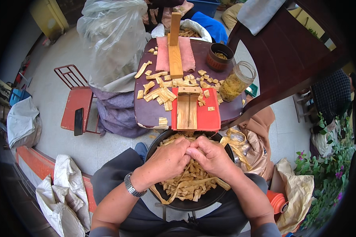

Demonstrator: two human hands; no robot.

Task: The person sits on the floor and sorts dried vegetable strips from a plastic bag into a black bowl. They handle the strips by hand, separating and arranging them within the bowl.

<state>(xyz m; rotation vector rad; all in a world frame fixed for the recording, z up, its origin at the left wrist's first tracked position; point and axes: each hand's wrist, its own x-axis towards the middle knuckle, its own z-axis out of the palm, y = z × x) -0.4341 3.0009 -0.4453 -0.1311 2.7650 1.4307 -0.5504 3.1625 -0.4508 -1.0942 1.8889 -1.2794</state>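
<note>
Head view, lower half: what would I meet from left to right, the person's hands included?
White sacking → wristwatch → left hand → right hand → orange-red container → flowering plant.

To my left: red metal chair (76,107), slatted back; dark phone-shaped slab (78,121) at its seat's near edge. Between that chair and my work I note a large translucent plastic bag (112,39), bulging, above a purple cloth (116,112). Yellow pillar (47,17) at far left. Nearer me, crumpled white sack (69,189) against a low red ledge (33,165); second, filled white bag (23,122) beyond it. To my right: orange container (278,202), just beside a creased tan sack (296,193); farther right, leafy plant (324,173) with purple flowers (339,174).
</note>
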